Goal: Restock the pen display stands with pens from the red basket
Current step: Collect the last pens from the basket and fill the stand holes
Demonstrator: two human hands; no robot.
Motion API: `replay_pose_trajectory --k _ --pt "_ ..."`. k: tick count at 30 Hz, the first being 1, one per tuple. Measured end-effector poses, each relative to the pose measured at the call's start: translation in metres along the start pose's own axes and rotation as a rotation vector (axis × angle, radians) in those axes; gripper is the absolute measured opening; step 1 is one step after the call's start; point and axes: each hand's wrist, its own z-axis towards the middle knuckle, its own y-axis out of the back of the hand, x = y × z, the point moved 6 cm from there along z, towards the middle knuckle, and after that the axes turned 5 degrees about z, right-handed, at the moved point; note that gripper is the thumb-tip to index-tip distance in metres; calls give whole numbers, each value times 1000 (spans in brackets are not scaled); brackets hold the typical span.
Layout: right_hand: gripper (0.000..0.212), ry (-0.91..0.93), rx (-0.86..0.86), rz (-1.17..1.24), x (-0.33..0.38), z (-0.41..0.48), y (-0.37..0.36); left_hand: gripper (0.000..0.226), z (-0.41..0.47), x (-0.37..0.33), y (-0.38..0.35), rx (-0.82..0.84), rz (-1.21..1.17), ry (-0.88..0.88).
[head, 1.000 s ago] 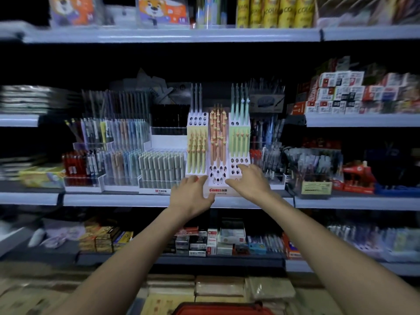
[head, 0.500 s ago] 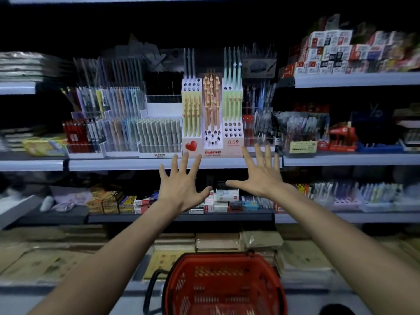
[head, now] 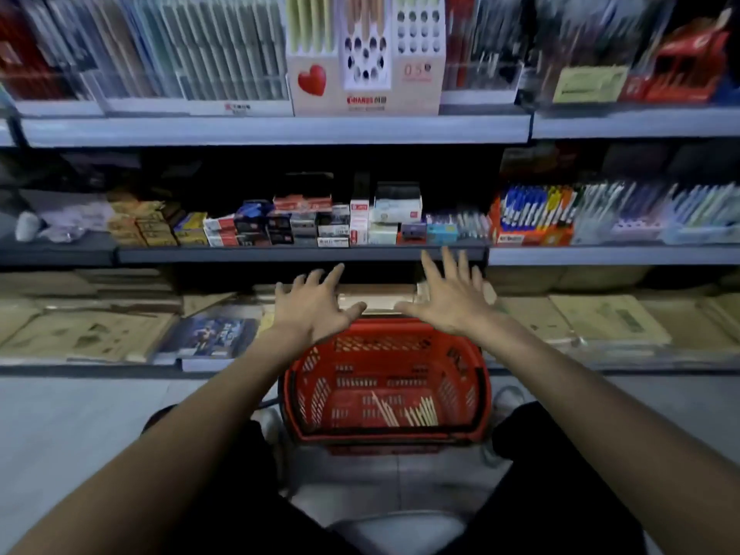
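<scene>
The red basket (head: 384, 378) stands on the floor between my legs, with several pale pens (head: 416, 412) lying on its bottom. The white pen display stand (head: 364, 74), with a red heart and rows of holes, sits on the shelf at the top of the view, partly filled with pens. My left hand (head: 312, 306) and my right hand (head: 452, 298) hover with spread fingers above the basket's far rim, in front of the lowest shelf. Both hands hold nothing.
Other clear pen trays (head: 192, 66) flank the stand on the shelf edge (head: 276, 130). The middle shelf carries small boxes (head: 332, 222) and marker boxes (head: 532, 218). Flat paper packs (head: 600, 318) lie on the bottom shelf. Grey floor (head: 80, 426) spreads left and right.
My hands have let go of the display stand and dropped with fingers spread to just above the basket. The view has tilted down, bringing the basket and its pens into sight.
</scene>
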Motion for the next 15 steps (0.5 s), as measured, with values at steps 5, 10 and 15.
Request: replay_pose_trajectory --k 5,10,15 --pt "113 -35 144 18 -26 13 -95 89 -2 -5 -95 234 9 11" --pt "112 -106 392 58 -52 16 -190 94 -17 -11 -191 540 -25 53" --pt "107 -184 586 99 -73 27 -265 94 -16 -20 -258 740 -59 81"
